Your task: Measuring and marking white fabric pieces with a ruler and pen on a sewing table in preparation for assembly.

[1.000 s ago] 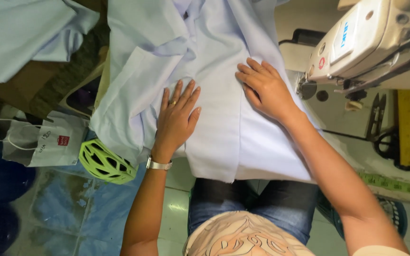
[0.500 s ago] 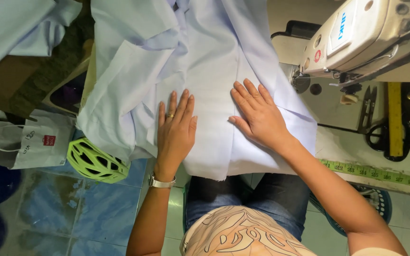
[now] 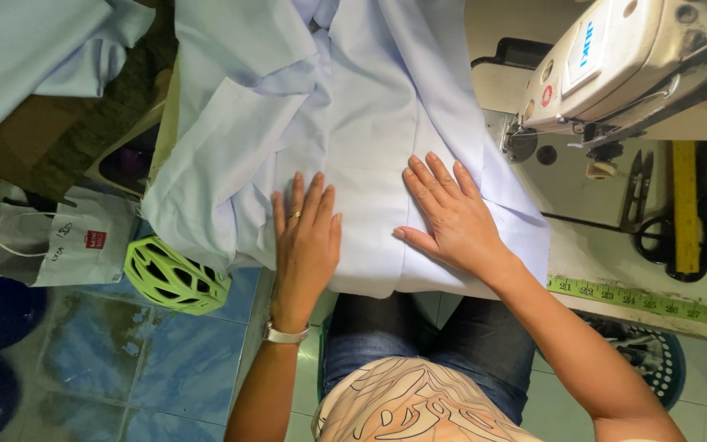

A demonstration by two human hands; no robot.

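Pale blue garment (image 3: 353,155), spread flat on desk (image 3: 591,245) left of sewing machine (image 3: 623,61). Left hand (image 3: 304,245) and right hand (image 3: 448,217) pressed on near part, fingers released, spread, grasping nothing. Green helmet (image 3: 173,278) on floor, left.

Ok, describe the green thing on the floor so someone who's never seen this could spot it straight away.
Start at the pale blue garment spread under both hands, then follow its left edge down to the blue tiled floor. There lies a bicycle helmet, beside a white paper bag. Nothing else nearby is bright lime green or has open vent slots.
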